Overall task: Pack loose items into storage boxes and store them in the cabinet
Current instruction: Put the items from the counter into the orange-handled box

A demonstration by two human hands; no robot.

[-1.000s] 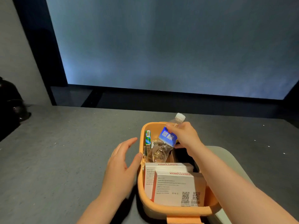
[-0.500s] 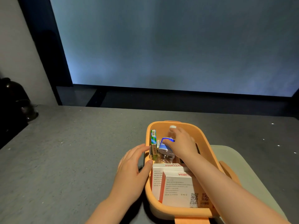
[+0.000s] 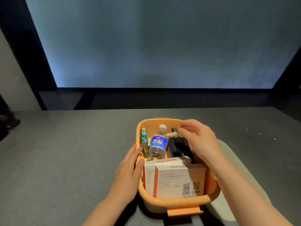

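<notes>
Your left hand (image 3: pixel 128 170) lies flat against the outer left wall of the orange storage box (image 3: pixel 177 202), fingers straight, thumb at the rim, steadying it on the table (image 3: pixel 65 152). Just inside that wall a green battery pack (image 3: pixel 144 141) stands on edge, and beside it the water bottle (image 3: pixel 158 144) leans with its white cap toward the far wall. Next comes a black device (image 3: pixel 178 147), then the two white cartons (image 3: pixel 175 178) standing at the near end. Your right hand (image 3: pixel 197 141) hovers over the far right of the box, fingers loosely bent and gripping nothing.

The bottle only leans on its neighbours, so a bump from your right hand could roll it onto the battery pack. The cartons rise above the rim; I judge they may block a lid or catch a cabinet shelf. A pale lid-like sheet (image 3: pixel 231 160) lies under the box's right side, so the box may slide or rock if you push from the left.
</notes>
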